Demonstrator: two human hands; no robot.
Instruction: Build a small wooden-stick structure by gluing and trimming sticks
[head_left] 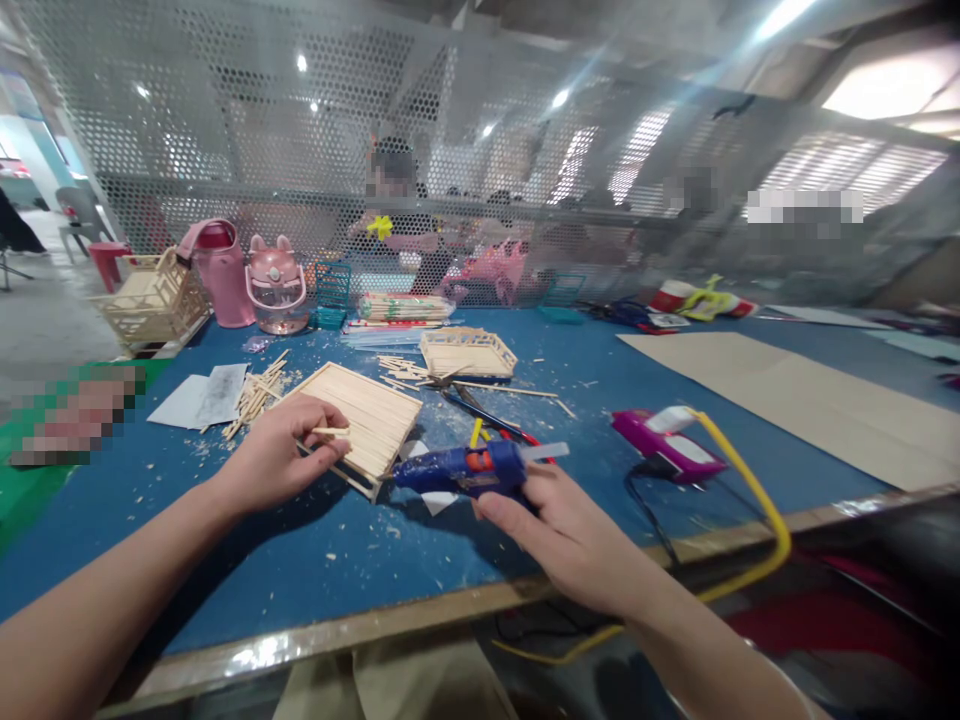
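My right hand point(559, 525) is wrapped round a blue hot glue gun point(461, 470), a clear glue stick poking out of its back. The nozzle points left, close to the near right corner of a flat panel of pale wooden sticks point(367, 412). Over the panel's left edge, my left hand point(289, 455) pinches a short wooden stick point(330, 431) between thumb and fingers. Whether that hand also touches the panel I cannot tell. Behind lies a shallow railed tray made of sticks point(471, 356).
Loose sticks point(259, 395) and pliers point(480, 408) lie around the panel. A purple power socket point(667, 445) with a yellow cable sits on the right, beside brown cardboard point(795, 400). Pink bottles point(225, 275) stand at the back left, before a perforated metal screen point(300, 130).
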